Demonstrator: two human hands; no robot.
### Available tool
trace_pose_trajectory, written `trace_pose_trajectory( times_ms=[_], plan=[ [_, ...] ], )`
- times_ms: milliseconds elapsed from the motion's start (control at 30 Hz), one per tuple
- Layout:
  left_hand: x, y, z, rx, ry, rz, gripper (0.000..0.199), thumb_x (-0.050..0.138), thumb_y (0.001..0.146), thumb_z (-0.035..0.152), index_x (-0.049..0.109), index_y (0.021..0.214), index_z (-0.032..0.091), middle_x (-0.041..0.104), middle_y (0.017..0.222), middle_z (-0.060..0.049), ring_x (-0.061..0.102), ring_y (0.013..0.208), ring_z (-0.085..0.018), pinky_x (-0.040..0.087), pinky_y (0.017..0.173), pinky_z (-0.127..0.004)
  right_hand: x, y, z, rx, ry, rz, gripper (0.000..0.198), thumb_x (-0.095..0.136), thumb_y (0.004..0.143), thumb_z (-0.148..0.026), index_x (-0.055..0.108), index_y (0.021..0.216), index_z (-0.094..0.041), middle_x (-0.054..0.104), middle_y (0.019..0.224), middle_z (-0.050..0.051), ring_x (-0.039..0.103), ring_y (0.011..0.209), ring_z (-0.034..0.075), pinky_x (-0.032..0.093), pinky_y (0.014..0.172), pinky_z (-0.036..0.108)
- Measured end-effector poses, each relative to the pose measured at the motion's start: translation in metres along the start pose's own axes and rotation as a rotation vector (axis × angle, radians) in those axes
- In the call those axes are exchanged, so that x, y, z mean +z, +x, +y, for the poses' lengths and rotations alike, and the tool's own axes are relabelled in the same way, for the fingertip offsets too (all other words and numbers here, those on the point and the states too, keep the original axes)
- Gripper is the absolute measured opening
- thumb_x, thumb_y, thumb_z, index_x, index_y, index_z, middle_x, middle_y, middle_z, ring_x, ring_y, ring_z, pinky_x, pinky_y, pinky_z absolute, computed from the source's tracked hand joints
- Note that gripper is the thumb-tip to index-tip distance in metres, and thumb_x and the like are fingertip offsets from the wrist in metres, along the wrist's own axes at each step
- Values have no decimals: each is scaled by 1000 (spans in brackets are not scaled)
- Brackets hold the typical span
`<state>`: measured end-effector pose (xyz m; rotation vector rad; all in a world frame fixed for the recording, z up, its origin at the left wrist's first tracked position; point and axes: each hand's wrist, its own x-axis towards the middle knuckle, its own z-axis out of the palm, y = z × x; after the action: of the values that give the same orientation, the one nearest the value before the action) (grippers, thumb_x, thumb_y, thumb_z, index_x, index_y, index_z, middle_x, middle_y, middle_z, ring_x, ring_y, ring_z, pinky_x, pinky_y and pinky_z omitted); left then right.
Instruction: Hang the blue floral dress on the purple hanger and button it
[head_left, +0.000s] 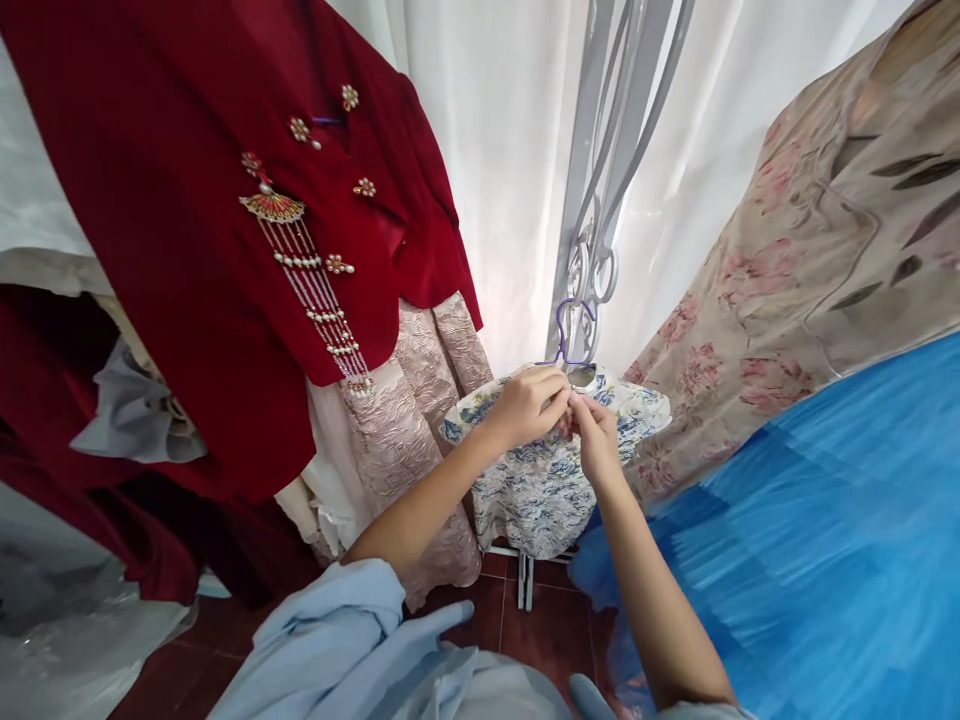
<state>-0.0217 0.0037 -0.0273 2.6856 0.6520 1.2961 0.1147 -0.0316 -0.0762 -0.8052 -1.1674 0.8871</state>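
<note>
A white floral blouse [540, 490] with blue flowers and flared short sleeves hangs in front of me on a purple hanger [562, 335]. At its neckline, my left hand [531, 402] is closed, its fingers bent down and pinching at the front edge. My right hand [598, 437] meets it there, thumb and fingertips pressed together at the same spot. The fingertips of both hands touch or nearly touch. Whatever small part of the collar lies between them is hidden by the fingers.
A dark red jacket [360, 250] with beaded brooches hangs at left, beside a pink textured garment [420, 400]. White scrolled metalwork [600, 180] rises before a white curtain [495, 130]. At right are a beige floral dress [750, 290] and blue tulle [817, 520]. Red tiles [525, 640] lie below.
</note>
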Motion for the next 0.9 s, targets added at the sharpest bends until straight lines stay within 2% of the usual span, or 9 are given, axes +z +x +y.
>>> trace_pose_trajectory(
  times_ms=[133, 300, 433, 500, 567, 633, 700, 800, 900],
  plan=[
    [-5, 6, -10, 39, -83, -47, 26, 41, 95, 17, 61, 78, 17, 66, 88, -8, 61, 86, -19, 49, 83, -33, 7, 3, 0, 77, 45, 52, 41, 67, 85, -49, 55, 59, -19, 53, 49, -4, 41, 43, 9, 30, 42, 22],
    [1, 11, -15, 33, -103, -27, 27, 42, 93, 18, 52, 68, 19, 60, 73, -5, 57, 74, -17, 47, 73, -31, 12, 4, -2, 63, 8, 122, 43, 68, 83, -47, 53, 53, -19, 52, 44, -4, 39, 39, 8, 28, 40, 22],
    [2, 16, -8, -60, -138, -17, 22, 51, 93, 25, 55, 72, 19, 61, 72, -3, 57, 69, -15, 45, 70, -29, 11, 3, -2, 34, -26, 152, 47, 65, 85, -51, 51, 54, -19, 50, 44, -5, 38, 40, 7, 27, 42, 22],
    [-2, 20, -5, -132, -182, -64, 12, 59, 89, 26, 63, 81, 17, 67, 79, -3, 62, 74, -15, 46, 72, -27, 7, -1, -1, -4, -96, 155, 47, 62, 87, -51, 50, 54, -19, 49, 44, -5, 38, 42, 7, 28, 44, 22],
    [-6, 25, -4, -161, -202, -175, 8, 62, 85, 21, 68, 84, 16, 71, 81, -3, 65, 77, -16, 46, 72, -27, 3, -5, 0, -34, -169, 137, 46, 63, 86, -48, 49, 53, -19, 47, 45, -5, 38, 44, 7, 28, 45, 22],
    [-7, 31, -4, -136, -180, -298, 12, 61, 84, 18, 70, 76, 16, 70, 75, -3, 64, 73, -16, 45, 71, -27, -1, -7, -1, -45, -205, 103, 41, 62, 86, -44, 52, 56, -18, 46, 46, -5, 37, 45, 7, 27, 46, 22],
    [-6, 35, -5, -91, -130, -343, 14, 60, 85, 17, 69, 73, 16, 70, 74, -3, 63, 72, -16, 44, 70, -28, -5, -4, -1, -63, -212, 93, 37, 59, 86, -41, 54, 58, -18, 45, 46, -6, 36, 45, 8, 27, 47, 22],
    [-1, 40, -3, -84, -25, -222, 12, 59, 87, 17, 67, 78, 16, 70, 82, -4, 62, 77, -17, 43, 72, -29, -9, 7, 6, -99, -246, 120, 33, 56, 83, -36, 51, 54, -19, 46, 46, -5, 37, 46, 9, 28, 48, 23],
    [-1, 47, 4, -135, 2, -85, 14, 56, 91, 17, 67, 83, 16, 70, 85, -5, 62, 79, -17, 43, 71, -29, -11, 4, 33, 2, -409, 97, 28, 51, 81, -33, 53, 56, -19, 49, 50, -4, 43, 51, 11, 34, 52, 23]
  ],
)
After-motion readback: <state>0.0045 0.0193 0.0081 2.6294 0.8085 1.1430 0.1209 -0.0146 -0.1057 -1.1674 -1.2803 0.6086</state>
